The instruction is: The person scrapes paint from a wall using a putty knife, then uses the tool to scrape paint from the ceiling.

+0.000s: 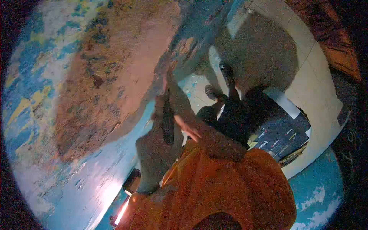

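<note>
My right arm reaches up and to the left from the orange sleeve, and my right hand (177, 96) is close to the edge of a brown bare patch (138, 50) on the wall. That hand is dim and blurred, its fingers indistinct. Lit fingers of my left hand (187, 128) stretch out, slightly apart, beside the right forearm. A dark narrow shape (167, 120) lies between the arms; I cannot tell whether it is held or only shadow. The left forearm (157, 163) is in shade against the wall.
Peeling blue and white paint covers the wall (34, 96) around the rough patch. Below are my sandalled feet (214, 94) on pale floor tiles (310, 69). A dark printed box or sheet (283, 136) sits beside my legs. A bright light (122, 211) shines low at the wall.
</note>
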The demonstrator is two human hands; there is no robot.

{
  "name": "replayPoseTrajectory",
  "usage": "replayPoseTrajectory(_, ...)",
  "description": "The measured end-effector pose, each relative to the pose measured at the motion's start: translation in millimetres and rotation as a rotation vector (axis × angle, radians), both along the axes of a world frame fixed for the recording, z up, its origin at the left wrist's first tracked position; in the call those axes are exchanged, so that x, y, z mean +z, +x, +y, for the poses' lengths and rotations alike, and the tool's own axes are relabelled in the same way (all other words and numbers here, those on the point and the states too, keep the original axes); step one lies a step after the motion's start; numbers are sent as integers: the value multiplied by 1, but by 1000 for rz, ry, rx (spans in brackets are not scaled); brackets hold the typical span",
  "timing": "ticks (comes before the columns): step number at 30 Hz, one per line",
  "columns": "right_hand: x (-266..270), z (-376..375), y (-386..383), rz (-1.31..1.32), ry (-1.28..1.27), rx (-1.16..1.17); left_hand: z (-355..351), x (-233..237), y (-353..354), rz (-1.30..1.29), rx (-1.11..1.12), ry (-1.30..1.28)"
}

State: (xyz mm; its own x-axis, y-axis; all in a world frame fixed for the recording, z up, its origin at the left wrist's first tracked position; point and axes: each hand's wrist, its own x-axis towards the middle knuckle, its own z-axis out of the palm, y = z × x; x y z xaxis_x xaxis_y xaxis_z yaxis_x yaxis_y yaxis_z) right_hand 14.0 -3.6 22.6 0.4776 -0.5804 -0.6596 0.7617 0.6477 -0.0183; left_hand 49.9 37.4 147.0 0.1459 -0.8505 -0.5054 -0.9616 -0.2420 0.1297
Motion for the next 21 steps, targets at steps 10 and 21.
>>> replayPoseTrajectory(10,-109,-26,-35,74,-160,37,-33,-133,-21,11,-86,-29)
replayPoseTrajectory(21,-136,-45,-57,100,-188,144,-50,-180,-12,252,-80,-142)
